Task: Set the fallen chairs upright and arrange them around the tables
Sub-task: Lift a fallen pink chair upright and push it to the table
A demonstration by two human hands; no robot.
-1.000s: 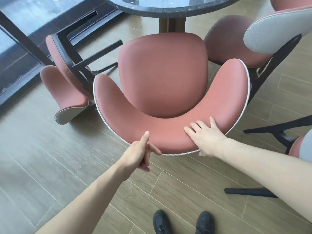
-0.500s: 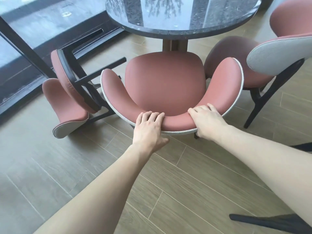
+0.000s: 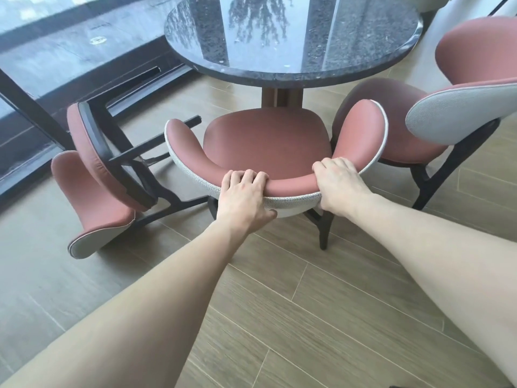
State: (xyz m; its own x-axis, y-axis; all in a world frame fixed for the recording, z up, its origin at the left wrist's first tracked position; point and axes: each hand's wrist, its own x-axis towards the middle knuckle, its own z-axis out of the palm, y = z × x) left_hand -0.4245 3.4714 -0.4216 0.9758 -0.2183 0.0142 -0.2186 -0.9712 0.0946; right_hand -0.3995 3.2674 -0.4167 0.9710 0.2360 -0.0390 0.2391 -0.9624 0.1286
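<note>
Both hands, left [image 3: 242,195] and right [image 3: 337,184], curl over the backrest of an upright chair [image 3: 268,147] facing the round table [image 3: 291,37]. A second chair [image 3: 414,113] stands at right, but one [image 3: 95,175] lies toppled at left, so righting it remains.

An upright chair [image 3: 268,147] is standing before the round table [image 3: 293,37], its seat facing the pedestal. A fallen chair [image 3: 95,177] is lying on the floor [image 3: 307,303] to its left. Another upright chair [image 3: 436,113] is sitting just beside it, right.
</note>
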